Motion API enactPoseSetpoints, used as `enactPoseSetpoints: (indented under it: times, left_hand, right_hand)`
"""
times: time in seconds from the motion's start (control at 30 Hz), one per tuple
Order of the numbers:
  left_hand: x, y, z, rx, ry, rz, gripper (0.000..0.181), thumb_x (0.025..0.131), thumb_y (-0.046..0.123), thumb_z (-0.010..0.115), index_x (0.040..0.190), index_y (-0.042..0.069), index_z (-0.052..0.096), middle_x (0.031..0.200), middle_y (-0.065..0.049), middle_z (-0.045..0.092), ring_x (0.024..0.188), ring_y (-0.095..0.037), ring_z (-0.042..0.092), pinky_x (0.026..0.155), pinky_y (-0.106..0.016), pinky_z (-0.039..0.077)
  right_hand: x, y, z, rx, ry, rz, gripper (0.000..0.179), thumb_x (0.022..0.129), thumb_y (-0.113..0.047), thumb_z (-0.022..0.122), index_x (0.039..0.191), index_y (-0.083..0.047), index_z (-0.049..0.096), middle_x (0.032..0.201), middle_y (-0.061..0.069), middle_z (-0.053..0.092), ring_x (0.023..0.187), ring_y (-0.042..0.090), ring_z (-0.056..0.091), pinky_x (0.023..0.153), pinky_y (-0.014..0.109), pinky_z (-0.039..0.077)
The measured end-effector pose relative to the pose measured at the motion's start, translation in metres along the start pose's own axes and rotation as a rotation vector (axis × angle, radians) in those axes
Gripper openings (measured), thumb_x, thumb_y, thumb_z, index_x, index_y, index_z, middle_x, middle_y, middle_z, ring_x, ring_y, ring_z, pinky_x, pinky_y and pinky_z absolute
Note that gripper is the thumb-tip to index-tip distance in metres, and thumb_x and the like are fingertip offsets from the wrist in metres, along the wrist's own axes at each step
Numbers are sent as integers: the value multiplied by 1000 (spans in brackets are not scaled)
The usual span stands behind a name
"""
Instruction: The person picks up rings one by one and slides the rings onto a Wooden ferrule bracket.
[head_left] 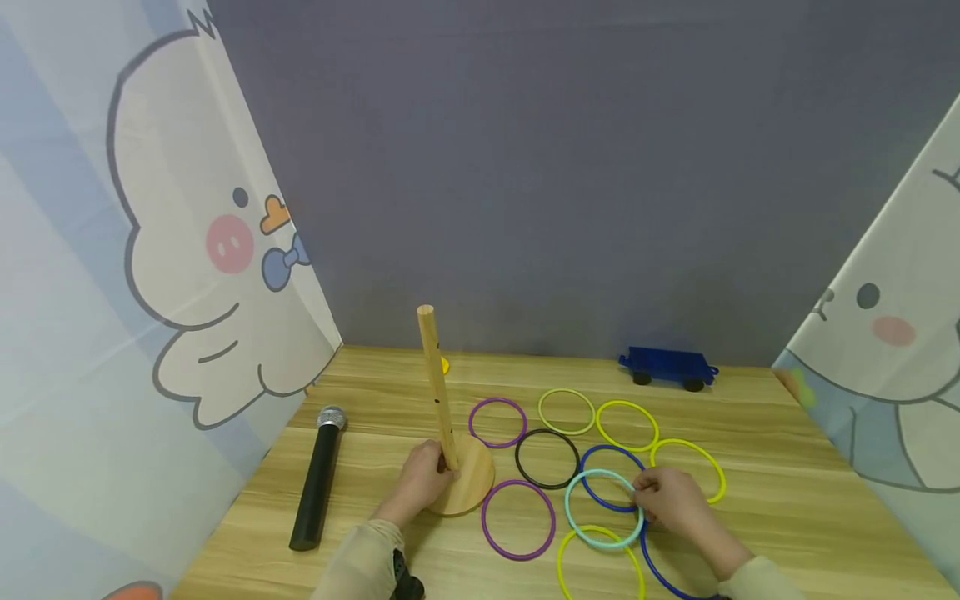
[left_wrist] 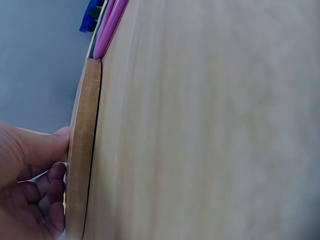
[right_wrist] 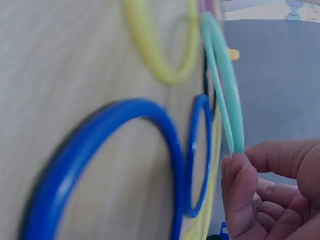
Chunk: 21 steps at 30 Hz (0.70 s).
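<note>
A wooden post (head_left: 435, 375) stands on a round wooden base (head_left: 476, 475) left of centre on the table. My left hand (head_left: 422, 477) grips the foot of this post; in the left wrist view its thumb and curled fingers lie close over the base (left_wrist: 84, 150). Between thumb and forefinger, my right hand (head_left: 670, 500) pinches a mint-green ring (head_left: 600, 472) by its right side. Seen from the right wrist, the mint ring (right_wrist: 233, 95) is raised above the table. Beneath it in the head view lie a blue ring (head_left: 609, 447) and a yellow ring (head_left: 561, 558).
Other rings lie flat around: purple (head_left: 483, 517), purple (head_left: 498, 400), black (head_left: 547, 431), several yellow, and another blue (right_wrist: 172, 135). A microphone (head_left: 318, 479) lies at the left. A blue toy wagon (head_left: 667, 365) stands at the back right, before a grey wall (head_left: 525, 183).
</note>
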<state>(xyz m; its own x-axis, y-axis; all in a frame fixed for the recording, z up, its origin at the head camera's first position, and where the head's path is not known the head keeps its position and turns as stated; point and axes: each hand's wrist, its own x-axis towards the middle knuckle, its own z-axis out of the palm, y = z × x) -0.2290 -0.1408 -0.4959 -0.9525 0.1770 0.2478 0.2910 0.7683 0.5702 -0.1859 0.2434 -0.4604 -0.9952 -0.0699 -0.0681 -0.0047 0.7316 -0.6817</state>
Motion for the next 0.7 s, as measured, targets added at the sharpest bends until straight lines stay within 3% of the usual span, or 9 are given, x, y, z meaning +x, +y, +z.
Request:
enactPoseSetpoints:
  times: [0.17, 0.37, 0.5, 0.7]
  left_hand:
    - [0, 1, 0, -11, -5, -28, 21, 74, 4, 81, 80, 5, 61, 74, 0, 50, 71, -14, 45, 61, -27, 41]
    - [1, 1, -1, -10, 0, -34, 20, 74, 5, 81, 82, 4, 63, 75, 0, 52, 72, -15, 47, 62, -28, 43]
    - [1, 0, 0, -11, 0, -35, 20, 74, 5, 81, 81, 5, 62, 75, 0, 52, 72, -15, 47, 62, -28, 43]
    - [1, -1, 2, -3, 6, -27, 21, 74, 5, 82, 80, 5, 61, 73, 0, 51, 71, -14, 46, 61, -28, 42]
  right_hand:
    - [0, -5, -9, 158, -44, -10, 7, 88, 0, 63, 87, 6, 66, 66, 4, 61, 56, 17, 60, 50, 31, 54]
    - [3, -17, -16, 344, -166, -56, 21, 93, -2, 61, 102, 17, 60, 77, 11, 66, 63, 20, 64, 57, 34, 57]
    - [4, -30, -15, 400, -189, -33, 27, 94, -6, 61, 109, 17, 58, 80, 10, 66, 67, 21, 65, 60, 34, 58]
    - [3, -49, -10, 498, -224, -93, 28, 94, -7, 63, 111, 15, 59, 78, 7, 66, 67, 20, 64, 61, 33, 58]
